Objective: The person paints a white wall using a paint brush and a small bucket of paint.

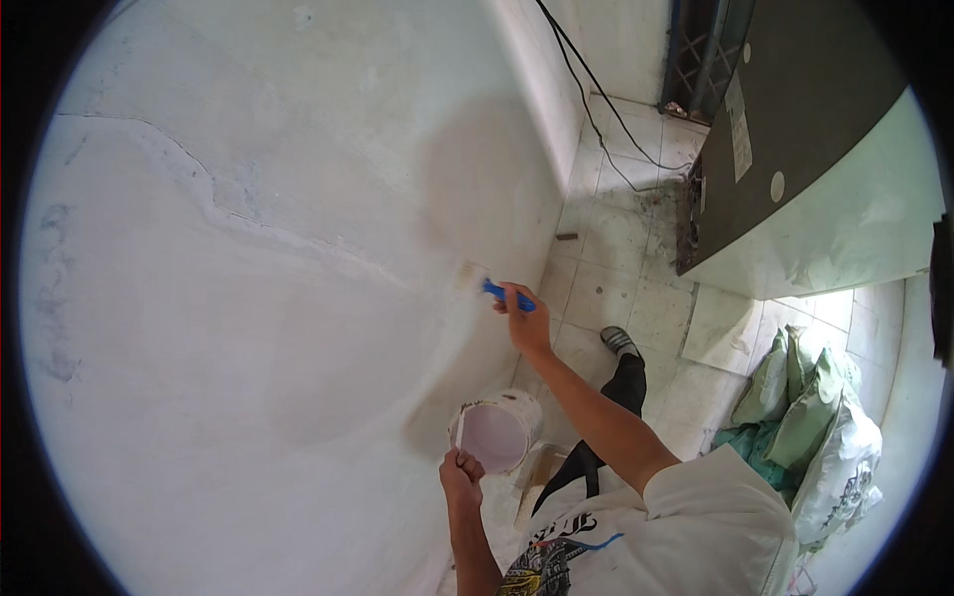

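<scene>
My right hand (525, 316) grips the blue handle of a paintbrush (509, 295). The pale, blurred bristles are at the surface of a whitish wall (335, 357); whether they press on it is hard to tell. Lower down, my left hand (462, 477) is closed around the handle (460, 432) of a white plastic bucket (531, 417). The bucket tilts its mouth towards me, with a smooth pale pinkish-white inside; I cannot tell how much of that is liquid. Its rim carries dark smears. A long crack (212, 195) runs across the wall to the left of the brush.
To the right stands a large appliance (790, 141) with a dark back panel, possibly a refrigerator. Black cables (596, 82) hang down to the tiled floor (663, 313) beside it. Several filled woven sacks (801, 417) lean together at the right. A dark metal gate (693, 59) is at the top.
</scene>
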Tool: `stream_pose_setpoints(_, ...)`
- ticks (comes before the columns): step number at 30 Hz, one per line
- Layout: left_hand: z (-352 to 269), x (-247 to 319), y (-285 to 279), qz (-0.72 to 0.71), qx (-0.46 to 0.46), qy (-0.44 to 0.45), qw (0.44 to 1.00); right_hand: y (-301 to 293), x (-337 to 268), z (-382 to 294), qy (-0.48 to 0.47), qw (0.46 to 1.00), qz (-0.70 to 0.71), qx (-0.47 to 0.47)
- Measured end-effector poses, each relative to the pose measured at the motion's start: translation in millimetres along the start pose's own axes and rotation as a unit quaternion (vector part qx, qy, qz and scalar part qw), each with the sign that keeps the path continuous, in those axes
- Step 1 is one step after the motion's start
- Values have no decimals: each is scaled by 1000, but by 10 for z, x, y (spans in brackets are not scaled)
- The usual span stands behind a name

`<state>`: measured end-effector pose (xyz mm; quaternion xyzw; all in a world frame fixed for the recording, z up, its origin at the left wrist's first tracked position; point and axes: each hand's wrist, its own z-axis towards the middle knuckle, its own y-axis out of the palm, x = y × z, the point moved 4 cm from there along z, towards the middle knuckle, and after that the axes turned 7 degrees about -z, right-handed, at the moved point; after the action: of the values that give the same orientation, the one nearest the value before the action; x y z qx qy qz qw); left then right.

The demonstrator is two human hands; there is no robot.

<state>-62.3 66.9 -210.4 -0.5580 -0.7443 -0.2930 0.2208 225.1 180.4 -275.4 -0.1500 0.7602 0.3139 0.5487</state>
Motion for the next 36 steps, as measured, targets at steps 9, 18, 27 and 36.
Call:
stream_pose_setpoints(9, 21, -127, -332, 5, 21, -14, 1000, 417, -626, -153, -62, 995, 20, -73)
stream_pose_setpoints(18, -13, -159, -326, 9, 7, -7, 1000, 701, -629, -89, -99, 990, -57, -76)
stream_pose_setpoints(27, -86, -222, -188, 18, -9, -16, 1000, 208, 96, 169, 31, 984, -175, -28)
stream_pose_setpoints(36, -127, -282, -189, 2, -6, -38, 999, 92, -158, 125, -37, 998, -53, -13)
